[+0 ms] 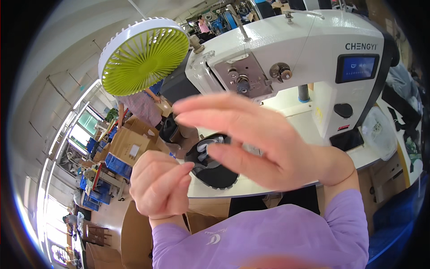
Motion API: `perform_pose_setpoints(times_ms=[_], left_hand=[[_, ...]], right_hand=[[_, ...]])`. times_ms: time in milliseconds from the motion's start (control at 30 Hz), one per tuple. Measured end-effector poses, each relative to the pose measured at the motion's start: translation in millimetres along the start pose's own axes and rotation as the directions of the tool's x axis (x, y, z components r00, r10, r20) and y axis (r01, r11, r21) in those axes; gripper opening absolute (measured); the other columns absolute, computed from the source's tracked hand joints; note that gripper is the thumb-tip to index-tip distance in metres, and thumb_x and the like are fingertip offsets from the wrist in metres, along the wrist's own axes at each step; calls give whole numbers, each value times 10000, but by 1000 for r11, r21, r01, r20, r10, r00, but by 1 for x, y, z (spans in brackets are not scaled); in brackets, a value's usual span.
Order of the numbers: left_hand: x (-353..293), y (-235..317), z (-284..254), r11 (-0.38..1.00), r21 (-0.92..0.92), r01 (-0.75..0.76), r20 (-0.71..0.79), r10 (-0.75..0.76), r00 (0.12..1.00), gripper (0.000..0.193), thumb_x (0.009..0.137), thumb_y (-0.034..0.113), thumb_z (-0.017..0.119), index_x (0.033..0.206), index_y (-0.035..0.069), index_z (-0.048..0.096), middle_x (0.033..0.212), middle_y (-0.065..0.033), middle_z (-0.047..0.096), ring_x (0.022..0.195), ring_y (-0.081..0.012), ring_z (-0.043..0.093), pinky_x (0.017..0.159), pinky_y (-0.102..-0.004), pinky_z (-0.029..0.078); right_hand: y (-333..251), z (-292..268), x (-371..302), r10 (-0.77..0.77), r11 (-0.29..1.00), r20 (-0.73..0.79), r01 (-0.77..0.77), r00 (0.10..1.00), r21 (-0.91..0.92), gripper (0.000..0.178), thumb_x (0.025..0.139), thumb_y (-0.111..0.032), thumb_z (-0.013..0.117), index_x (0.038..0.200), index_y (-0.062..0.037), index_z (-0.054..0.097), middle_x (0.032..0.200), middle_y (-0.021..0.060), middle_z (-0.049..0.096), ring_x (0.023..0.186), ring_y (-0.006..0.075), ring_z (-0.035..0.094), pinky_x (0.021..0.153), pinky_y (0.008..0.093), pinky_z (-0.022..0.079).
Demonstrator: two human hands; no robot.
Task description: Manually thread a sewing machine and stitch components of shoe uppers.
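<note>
The left hand (159,184) is curled up like a soft fist; it looks blurry, so I can't tell if it pinches anything thin. The right hand (266,145) is spread, thumb apart from the long fingers, above a black piece (218,175). That piece is round with a bumpy rim and crinkly gray stuff inside. It sits by the front left corner of the smooth, pale tabletop (244,187). Behind stands a shiny white sewing machine (324,40), hard and curvy.
</note>
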State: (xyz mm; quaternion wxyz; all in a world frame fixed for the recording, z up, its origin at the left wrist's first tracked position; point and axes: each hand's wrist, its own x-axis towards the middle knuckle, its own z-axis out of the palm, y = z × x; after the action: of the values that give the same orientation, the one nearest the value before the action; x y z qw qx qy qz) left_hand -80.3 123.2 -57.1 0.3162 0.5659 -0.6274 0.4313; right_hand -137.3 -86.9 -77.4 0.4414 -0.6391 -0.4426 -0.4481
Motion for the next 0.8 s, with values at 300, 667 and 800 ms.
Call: perform_pose_setpoints(times_ms=[300, 667, 800], left_hand=[[-2, -2, -20, 951, 263, -161, 0, 167, 986, 136, 759, 101, 757, 858, 41, 686, 666, -24, 590, 554, -209, 565, 487, -305, 451], [-8, -38, 5, 997, -67, -44, -27, 43, 999, 150, 695, -15, 741, 825, 19, 675, 657, -66, 572, 561, -241, 554, 504, -323, 424], [-13, -67, 30, 964, -224, 141, -117, -171, 978, 101, 787, -88, 669, 850, -9, 674, 674, -76, 596, 574, -189, 560, 525, -291, 422]], right_hand=[[-13, 36, 4, 144, 988, 7, -144, 990, 64, 189, 859, -27, 672, 1041, 10, 640, 804, 114, 590, 710, 271, 586, 609, 349, 465], [0, 30, 0, 127, 966, -86, -143, 988, -216, 125, 781, -12, 761, 893, -19, 708, 700, 67, 518, 618, 218, 529, 536, 325, 416], [27, 4, 2, 92, 888, -149, -149, 985, -436, 124, 776, -1, 750, 890, -40, 720, 650, 57, 508, 588, 194, 507, 505, 293, 394]])
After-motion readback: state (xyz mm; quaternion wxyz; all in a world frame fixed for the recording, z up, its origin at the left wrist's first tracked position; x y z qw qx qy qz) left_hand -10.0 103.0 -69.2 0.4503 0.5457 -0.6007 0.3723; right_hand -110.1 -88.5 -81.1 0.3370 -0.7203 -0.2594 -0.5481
